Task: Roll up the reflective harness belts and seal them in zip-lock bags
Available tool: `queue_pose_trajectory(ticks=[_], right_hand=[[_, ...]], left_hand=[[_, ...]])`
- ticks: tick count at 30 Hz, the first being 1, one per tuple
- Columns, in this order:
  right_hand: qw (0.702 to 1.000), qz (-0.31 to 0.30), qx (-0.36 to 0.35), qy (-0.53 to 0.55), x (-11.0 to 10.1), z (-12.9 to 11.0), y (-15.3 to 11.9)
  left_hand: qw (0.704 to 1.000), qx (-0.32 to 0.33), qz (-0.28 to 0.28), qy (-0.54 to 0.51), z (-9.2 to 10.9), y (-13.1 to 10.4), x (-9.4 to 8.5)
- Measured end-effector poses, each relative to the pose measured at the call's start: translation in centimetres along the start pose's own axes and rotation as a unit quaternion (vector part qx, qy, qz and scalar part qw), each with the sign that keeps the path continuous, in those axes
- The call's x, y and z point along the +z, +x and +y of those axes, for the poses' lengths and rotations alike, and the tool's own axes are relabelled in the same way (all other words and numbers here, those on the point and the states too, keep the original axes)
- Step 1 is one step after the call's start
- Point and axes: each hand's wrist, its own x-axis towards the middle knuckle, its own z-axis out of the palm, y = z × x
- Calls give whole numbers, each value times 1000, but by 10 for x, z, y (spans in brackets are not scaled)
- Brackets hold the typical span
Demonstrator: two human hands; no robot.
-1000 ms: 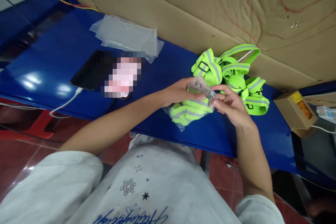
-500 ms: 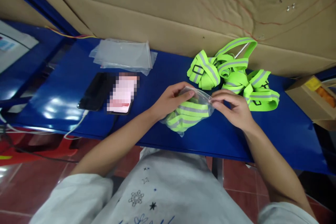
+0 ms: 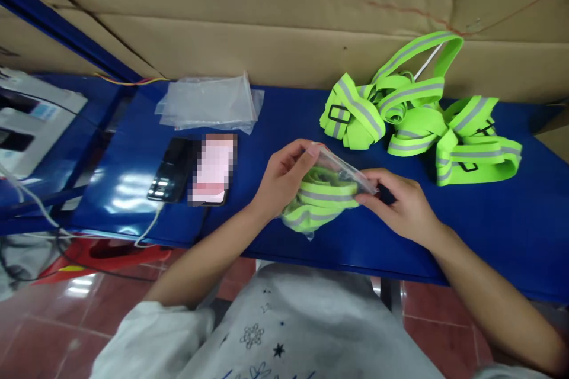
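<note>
A clear plastic bag (image 3: pixel 340 164) with a folded neon-green strap (image 3: pixel 326 194) inside is held between my hands over the blue table (image 3: pixel 275 237). My left hand (image 3: pixel 288 176) pinches the bag's top left corner, thumb on top. At the opposite end of the top edge, my right hand (image 3: pixel 398 201) grips the corner between thumb and fingers. Grey reflective stripes run along the bagged strap. Beyond my hands lies a pile of similar green straps (image 3: pixel 411 103) with black buckles, outside any bag.
Flat clear bags (image 3: pixel 208 102) are stacked at the back left. Nearer me are a dark phone (image 3: pixel 170 170) with a white cable and a lit phone (image 3: pixel 214 169). Cardboard (image 3: pixel 267 41) stands along the back edge. A box (image 3: pixel 553 130) is at the far right.
The view has shifted and turned. My right hand has moved slightly away from my left, and the bag's top edge is stretched straighter between them.
</note>
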Motion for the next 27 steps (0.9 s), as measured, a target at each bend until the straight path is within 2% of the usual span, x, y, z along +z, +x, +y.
queue_pose_trajectory(ticks=[3,6,9,15,19,22,27], right_hand=[[997,-6,56,55,0,3,1],[990,3,94,109,-2,5,3],[987,29,107,113,-4,4,5],[992,4,92,83,4,4,4],[995,35,80,48,9,5,1],[996,35,73,38,6,3,1],[998,30,54,22,2,-4,0]], left_hand=[[1000,16,5,-13,-3,0,-2],[1000,15,-12,17,-2,-1,-4],[996,8,-71,63,2,-2,-3],[978,-3,-180,102,-4,-5,8],[959,-34,-247,135,-9,-6,10],[954,-48,-261,138,-8,-5,8],[957,-40,-248,143,-2,-6,5]])
